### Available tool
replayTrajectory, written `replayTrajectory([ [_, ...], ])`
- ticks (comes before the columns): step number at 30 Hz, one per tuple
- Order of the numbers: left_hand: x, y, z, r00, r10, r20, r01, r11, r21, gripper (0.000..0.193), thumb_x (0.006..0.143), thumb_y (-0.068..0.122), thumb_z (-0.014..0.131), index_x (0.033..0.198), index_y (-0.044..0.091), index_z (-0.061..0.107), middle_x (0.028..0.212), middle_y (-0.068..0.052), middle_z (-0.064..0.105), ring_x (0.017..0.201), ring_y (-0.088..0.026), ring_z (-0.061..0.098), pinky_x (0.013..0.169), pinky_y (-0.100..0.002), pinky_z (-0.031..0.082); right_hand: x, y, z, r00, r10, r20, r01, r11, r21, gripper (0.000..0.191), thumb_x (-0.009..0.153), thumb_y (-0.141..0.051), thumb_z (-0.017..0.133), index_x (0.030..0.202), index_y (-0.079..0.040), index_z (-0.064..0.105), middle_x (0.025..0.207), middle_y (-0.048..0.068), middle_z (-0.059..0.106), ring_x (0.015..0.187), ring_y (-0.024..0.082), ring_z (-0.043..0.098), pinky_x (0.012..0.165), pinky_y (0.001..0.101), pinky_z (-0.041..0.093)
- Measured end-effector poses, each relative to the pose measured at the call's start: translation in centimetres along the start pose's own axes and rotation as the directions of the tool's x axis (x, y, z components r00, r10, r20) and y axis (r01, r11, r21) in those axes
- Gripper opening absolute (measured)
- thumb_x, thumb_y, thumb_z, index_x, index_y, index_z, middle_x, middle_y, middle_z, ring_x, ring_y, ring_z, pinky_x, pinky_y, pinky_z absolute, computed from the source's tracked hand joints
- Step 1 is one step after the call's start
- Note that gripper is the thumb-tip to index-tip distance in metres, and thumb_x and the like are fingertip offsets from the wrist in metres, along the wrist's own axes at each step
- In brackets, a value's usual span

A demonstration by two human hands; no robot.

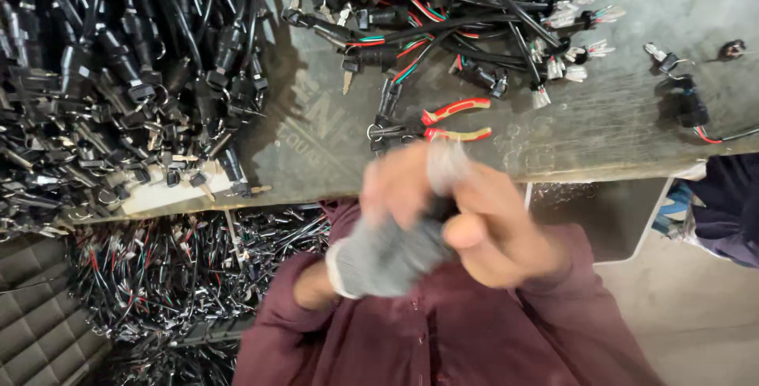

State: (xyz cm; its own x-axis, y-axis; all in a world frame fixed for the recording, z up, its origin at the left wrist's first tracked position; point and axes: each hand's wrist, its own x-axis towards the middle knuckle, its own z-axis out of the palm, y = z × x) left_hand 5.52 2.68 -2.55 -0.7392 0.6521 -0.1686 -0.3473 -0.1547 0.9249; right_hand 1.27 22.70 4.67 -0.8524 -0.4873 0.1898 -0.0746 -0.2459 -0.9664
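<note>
Centrally, both hands are raised close to the camera and heavily blurred. The left hand (pixel 387 255), in a grey knit glove, and the bare right hand (pixel 490 236) are pressed together, fingers curled around a small dark part (pixel 437 213) between them; it appears to be one of the black connectors, though the blur prevents a firm reading. Both hands are closed in a grip on it, in front of the maroon sleeves (pixel 443 331) and just below the near edge of the tabletop (pixel 624 117).

On the tabletop just beyond the hands lies a pair of pliers with red and yellow handles (pixel 455 121), its handles pointing right. Behind it spreads a tangle of black cables with red, green and white wires and white plugs (pixel 474 14). A dense pile of black connectors and keys (pixel 118 77) covers the left part of the tabletop. Below that edge, further wire harnesses fill a bin (pixel 182 275). Two loose connectors (pixel 680 85) lie apart at the right.
</note>
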Motion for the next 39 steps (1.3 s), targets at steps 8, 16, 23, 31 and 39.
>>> replayTrajectory([
  [8, 2.4, 1.3, 2.5, 0.927, 0.343, 0.154, -0.376, 0.843, 0.386, 0.034, 0.095, 0.022, 0.072, 0.124, 0.007, 0.062, 0.106, -0.007, 0.071, 0.098, -0.03, 0.068, 0.086, -0.041, 0.053, -4.0, -0.1, -3.3, 0.961, 0.005, -0.276, 0.128, 0.876, 0.465, 0.057, 0.109, -0.056, 0.029, 0.078, -0.016, 0.055, 0.064, 0.001, 0.058, 0.069, 0.026, 0.061, 0.079, 0.0429, 0.039],
  [16, 2.5, 2.2, -3.7, 0.95, 0.171, -0.26, -0.095, 0.955, 0.282, 0.026, 0.102, 0.028, 0.066, 0.11, 0.003, 0.072, 0.098, -0.007, 0.069, 0.091, -0.02, 0.062, 0.083, -0.033, 0.051, 0.1, 4.1, -3.5, 0.607, -0.188, -0.772, -0.031, 0.965, -0.26, 0.025, 0.111, -0.029, 0.059, 0.111, -0.005, 0.052, 0.11, 0.013, 0.058, 0.098, 0.026, 0.062, 0.083, 0.0369, 0.05],
  [23, 1.3, 2.4, -4.3, 0.87, 0.222, -0.44, -0.149, 0.97, 0.194, 0.024, 0.105, 0.019, 0.069, 0.123, 0.003, 0.067, 0.11, -0.005, 0.069, 0.09, -0.01, 0.065, 0.08, -0.023, 0.054, -0.4, 9.0, 0.5, 0.936, 0.346, -0.067, -0.35, 0.934, -0.075, 0.047, 0.103, -0.012, 0.056, 0.144, 0.006, 0.041, 0.128, 0.016, 0.054, 0.118, 0.019, 0.049, 0.102, 0.0323, 0.041],
  [31, 0.8, 0.7, -3.8, 0.865, 0.174, -0.471, -0.18, 0.983, 0.034, 0.026, 0.097, 0.006, 0.069, 0.123, 0.002, 0.065, 0.129, -0.007, 0.068, 0.093, -0.01, 0.065, 0.076, -0.024, 0.055, -2.4, 11.2, -0.9, 0.981, 0.115, -0.159, -0.174, 0.883, -0.435, 0.037, 0.105, -0.006, 0.06, 0.139, 0.002, 0.049, 0.126, 0.015, 0.058, 0.115, 0.027, 0.058, 0.105, 0.0326, 0.045],
  [39, 0.9, 1.7, -3.3, 0.82, 0.251, -0.514, -0.081, 0.941, 0.329, 0.048, 0.086, 0.002, 0.088, 0.126, 0.0, 0.062, 0.112, -0.004, 0.073, 0.1, -0.011, 0.069, 0.088, -0.028, 0.059, -1.9, 10.1, 0.4, 0.991, -0.115, -0.071, 0.048, 0.79, -0.612, 0.06, 0.081, 0.014, 0.061, 0.137, 0.002, 0.047, 0.121, 0.019, 0.058, 0.104, 0.036, 0.058, 0.091, 0.0406, 0.051],
])
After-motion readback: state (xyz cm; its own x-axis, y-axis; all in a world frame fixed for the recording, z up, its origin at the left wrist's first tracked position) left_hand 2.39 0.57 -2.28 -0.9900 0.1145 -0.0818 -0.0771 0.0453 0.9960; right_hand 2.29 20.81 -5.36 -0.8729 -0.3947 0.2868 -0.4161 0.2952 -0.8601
